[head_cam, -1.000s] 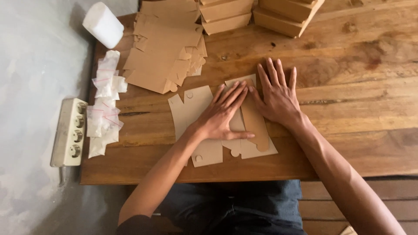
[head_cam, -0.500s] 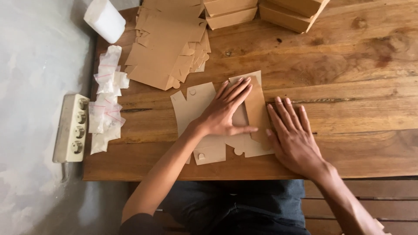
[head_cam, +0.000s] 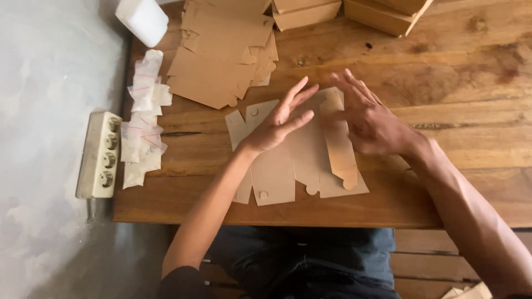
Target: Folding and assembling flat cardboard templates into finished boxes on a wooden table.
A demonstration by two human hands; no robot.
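- a flat die-cut cardboard blank (head_cam: 277, 171) lies unfolded near the worktop (head_cam: 443, 138) front edge; one long panel on its right side stands partly lifted.
- left hand (head_cam: 280, 119) and right hand (head_cam: 371, 119) hover just above it, fingers spread, holding nothing.
- folding looks barely begun; most panels remain flat.
- behind: stack of flat blanks (head_cam: 221, 55), finished boxes (head_cam: 310, 11).

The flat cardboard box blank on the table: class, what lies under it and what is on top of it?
The cardboard blank lies flat on the wooden table. The left hand and right hand are over its top edge, hiding that part; contact is unclear. Anything beneath stays covered.
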